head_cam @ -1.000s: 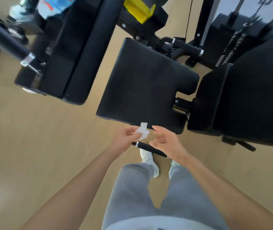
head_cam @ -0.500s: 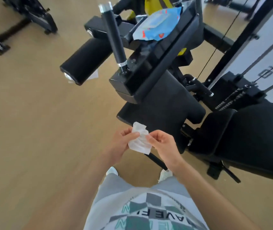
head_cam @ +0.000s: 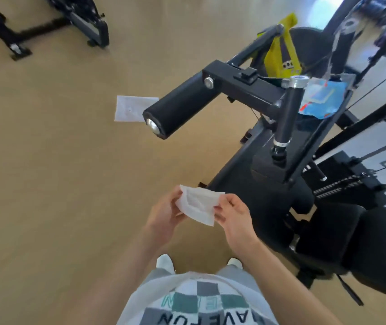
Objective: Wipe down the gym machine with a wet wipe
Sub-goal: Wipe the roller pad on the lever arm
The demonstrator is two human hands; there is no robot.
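now, holding a white wet wipe [head_cam: 198, 205] up in front of the body, partly spread and creased, near the black gym machine [head_cam: 241, 89] but apart from it. pinching its left edge in the left grip [head_cam: 164, 215], thumb on top and fingers curled beneath. pinching its right edge in the right grip [head_cam: 235, 219], fingertips bent onto the sheet.

beyond the wipe, facing a thick black foam roller [head_cam: 182, 109] with a silver end cap, jutting left from a square black arm. right of that, a slim handle post [head_cam: 287, 116] capped in silver, rising tilted from a dark block. just behind the post, resting on the machine's frame, a blue wipes packet [head_cam: 321, 99] with red marks. farther back, a yellow label plate [head_cam: 281, 55], its print too small to read. at lower right, a black padded seat [head_cam: 363, 242], with cables and a weight stack blurred behind.

on the tan floor [head_cam: 46, 184], a flat white sheet [head_cam: 132, 109], one corner hidden behind the roller's end. at top left, the black frame of another machine [head_cam: 81, 19]. at the bottom edge, white shoes [head_cam: 165, 261], grey trousers and a checkered shirt [head_cam: 199, 301].
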